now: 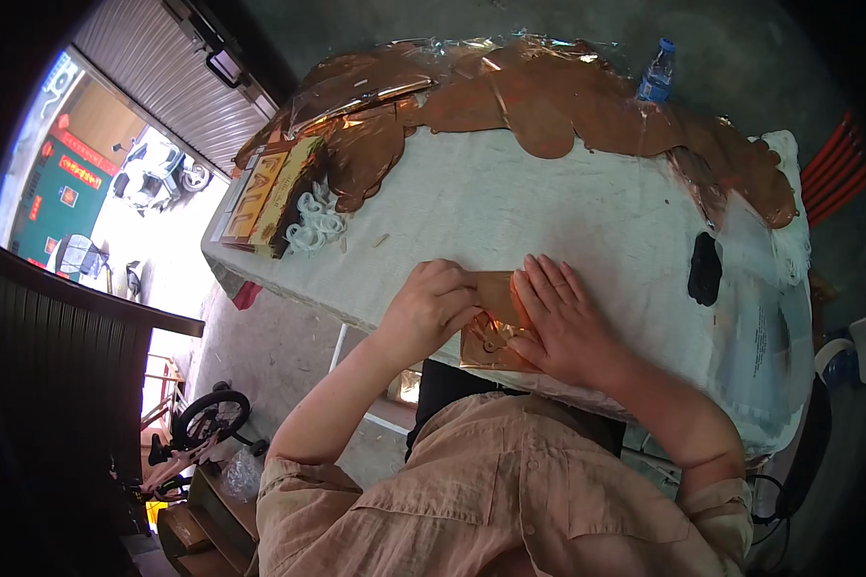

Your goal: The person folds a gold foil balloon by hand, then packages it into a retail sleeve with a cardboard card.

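Note:
At the near edge of the cloth-covered table lies a copper-coloured foil balloon (496, 354), flat and folded into a small shiny rectangle. The fingers of my left hand (431, 303) are bent and closed at its left edge, pinching the foil. My right hand (570, 332) lies flat on its right side, fingers stretched out and pointing away from me, thumb across the foil. Part of the foil is hidden under this palm. More flat copper foil balloons (544, 106), with rounded outlines, are spread along the far side of the table.
A yellow and brown box (277, 197) and white ring-shaped coils (318, 219) sit at the table's left. A bottle with a blue cap (656, 75) stands far right. A black object (705, 269) and clear plastic (765, 327) lie at right. A small bicycle (207, 423) is on the left floor.

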The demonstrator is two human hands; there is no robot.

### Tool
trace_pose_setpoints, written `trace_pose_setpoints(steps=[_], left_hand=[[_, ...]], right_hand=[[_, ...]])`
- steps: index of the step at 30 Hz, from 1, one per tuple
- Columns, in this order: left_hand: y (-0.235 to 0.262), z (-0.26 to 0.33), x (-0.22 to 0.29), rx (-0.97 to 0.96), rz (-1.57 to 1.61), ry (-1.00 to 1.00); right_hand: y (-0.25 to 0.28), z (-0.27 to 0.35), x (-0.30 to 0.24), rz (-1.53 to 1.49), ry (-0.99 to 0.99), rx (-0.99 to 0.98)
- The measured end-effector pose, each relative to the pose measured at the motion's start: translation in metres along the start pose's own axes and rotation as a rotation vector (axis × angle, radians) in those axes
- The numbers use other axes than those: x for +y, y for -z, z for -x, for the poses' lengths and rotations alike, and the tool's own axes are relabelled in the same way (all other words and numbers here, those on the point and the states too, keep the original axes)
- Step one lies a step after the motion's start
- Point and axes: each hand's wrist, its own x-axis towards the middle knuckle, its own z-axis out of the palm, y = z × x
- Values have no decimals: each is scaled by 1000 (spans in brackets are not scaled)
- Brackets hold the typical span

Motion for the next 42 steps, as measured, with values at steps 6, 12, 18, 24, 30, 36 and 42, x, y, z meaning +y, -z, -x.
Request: trace_pose_setpoints(steps=[6,12,18,24,30,36,42], left_hand=[[3,2,-4,-88,-35,-133],[6,9,-7,-171,96,-84],[14,11,-13,-302,129,-76],[24,9,-17,-490,53,-146],[29,5,-23,-563,33,-240],[27,9,-23,-561,23,-232],[7,26,-4,-274,-30,-160]], right_hand=[[2,-1,0,-11,3,-5],[4,-2,1,-28,-3,-27],[7,-2,0,-34,17,-8],[11,-3,0,-46,10,-19],[13,-3,1,-74,5,-40],[13,-2,1,-78,9,-45],[14,1,-2,-95,48,-55]])
